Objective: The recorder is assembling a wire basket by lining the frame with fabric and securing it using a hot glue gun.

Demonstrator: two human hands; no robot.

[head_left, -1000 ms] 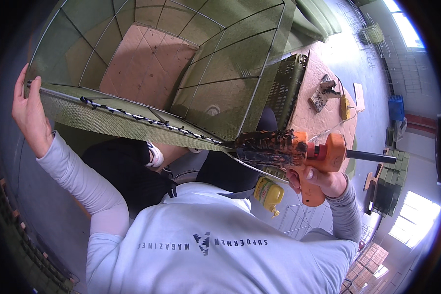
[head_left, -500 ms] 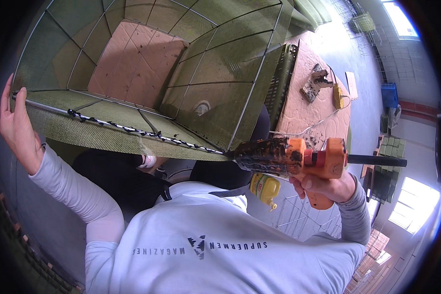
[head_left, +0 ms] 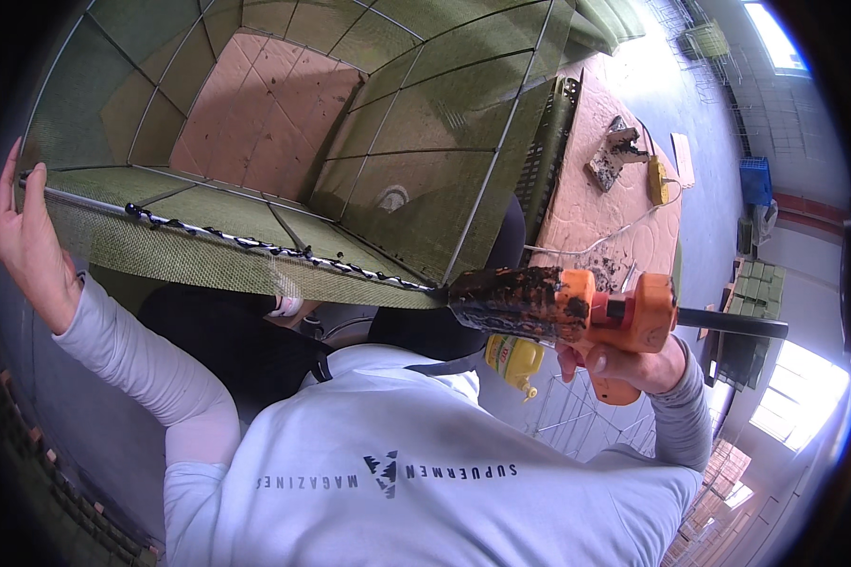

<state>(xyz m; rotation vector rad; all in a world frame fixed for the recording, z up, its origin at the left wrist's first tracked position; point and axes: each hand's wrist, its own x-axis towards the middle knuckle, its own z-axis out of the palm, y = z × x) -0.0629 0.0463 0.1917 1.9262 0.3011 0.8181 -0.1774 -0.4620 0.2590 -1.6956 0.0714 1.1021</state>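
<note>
My right hand (head_left: 638, 364) grips an orange glue gun (head_left: 567, 307) whose front half is caked in black residue. A black glue stick (head_left: 733, 322) juts from its rear. The gun's nozzle touches the near right corner of a wire frame (head_left: 487, 189) lined with green mesh fabric (head_left: 189, 250). A broken line of black glue (head_left: 255, 244) runs along the frame's near rod. At that rod's left end, my left hand (head_left: 40, 250) holds the corner, thumb on the wire and fingers extended behind the mesh.
Cardboard (head_left: 624, 217) covers a surface on the right, bearing a glue-smeared block (head_left: 615, 156), a yellow power socket (head_left: 658, 180) and its cord. A yellow bottle (head_left: 515, 362) stands below the gun. Wire frames (head_left: 577, 416) lie at lower right; a blue crate (head_left: 755, 180) is farther off.
The glue gun and the frame's right corner have shifted very slightly to the right in view. Both hands keep their holds, and the nozzle stays at the corner.
</note>
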